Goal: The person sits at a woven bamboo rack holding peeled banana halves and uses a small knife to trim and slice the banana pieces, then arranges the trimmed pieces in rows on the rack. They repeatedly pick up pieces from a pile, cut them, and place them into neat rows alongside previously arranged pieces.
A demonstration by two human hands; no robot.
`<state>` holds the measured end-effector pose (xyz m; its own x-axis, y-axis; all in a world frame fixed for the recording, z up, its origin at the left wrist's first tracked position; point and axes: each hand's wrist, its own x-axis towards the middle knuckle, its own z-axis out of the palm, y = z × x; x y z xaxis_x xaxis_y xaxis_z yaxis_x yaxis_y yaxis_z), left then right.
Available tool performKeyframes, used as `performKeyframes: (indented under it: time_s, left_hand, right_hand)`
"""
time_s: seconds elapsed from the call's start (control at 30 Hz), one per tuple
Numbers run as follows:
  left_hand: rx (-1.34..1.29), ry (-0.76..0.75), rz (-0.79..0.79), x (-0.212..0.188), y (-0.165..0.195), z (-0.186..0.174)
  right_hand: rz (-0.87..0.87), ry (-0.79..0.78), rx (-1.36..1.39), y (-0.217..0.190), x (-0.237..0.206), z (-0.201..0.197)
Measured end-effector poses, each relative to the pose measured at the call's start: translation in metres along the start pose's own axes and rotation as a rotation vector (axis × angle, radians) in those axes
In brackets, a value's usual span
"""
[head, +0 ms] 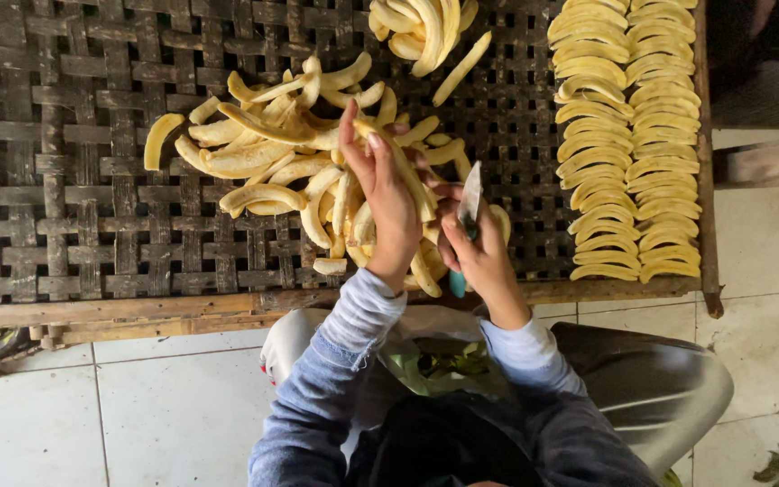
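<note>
My left hand point(386, 200) holds a long peeled banana slice point(398, 162) over a loose heap of peeled banana slices point(281, 158) on a woven bamboo tray point(64, 162). My right hand point(479, 257) grips a knife with a teal handle point(469, 200), its blade pointing up beside the left hand. Both hands are close together above the tray's near edge.
Two neat columns of laid-out banana slices point(628, 135) fill the tray's right side. A smaller pile point(425, 27) lies at the top. A bag of green peelings point(439, 365) sits in my lap. White floor tiles point(137, 406) lie below the tray.
</note>
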<state>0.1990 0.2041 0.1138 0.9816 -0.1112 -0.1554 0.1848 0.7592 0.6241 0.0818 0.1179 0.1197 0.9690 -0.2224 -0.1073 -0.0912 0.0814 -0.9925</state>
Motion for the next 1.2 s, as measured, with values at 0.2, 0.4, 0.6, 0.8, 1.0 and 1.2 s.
performKeyframes:
  time_s: [0.2,0.4,0.6,0.8,1.0,1.2]
  left_hand:
    - [-0.08,0.097,0.071,0.004,0.027,0.002]
    - [-0.092,0.208,-0.006,0.009,0.024,-0.01]
    - [-0.094,0.201,-0.046,0.014,0.016,-0.017]
    - [-0.096,0.159,-0.07,0.014,0.015,-0.018]
    - [-0.161,0.134,-0.112,0.011,0.004,-0.02]
    - [-0.214,0.072,-0.165,0.014,-0.011,-0.03]
  right_hand:
    - [-0.166,-0.044,-0.693,-0.028,-0.03,0.013]
    - [-0.349,-0.066,-0.82,-0.041,-0.025,0.027]
    - [-0.362,-0.055,-0.818,-0.026,-0.022,0.025]
    - [-0.413,-0.042,-0.838,-0.009,-0.013,0.024]
    - [-0.337,-0.02,-0.836,0.0,-0.002,0.021]
    - [-0.513,0.006,-0.954,0.005,0.017,0.018]
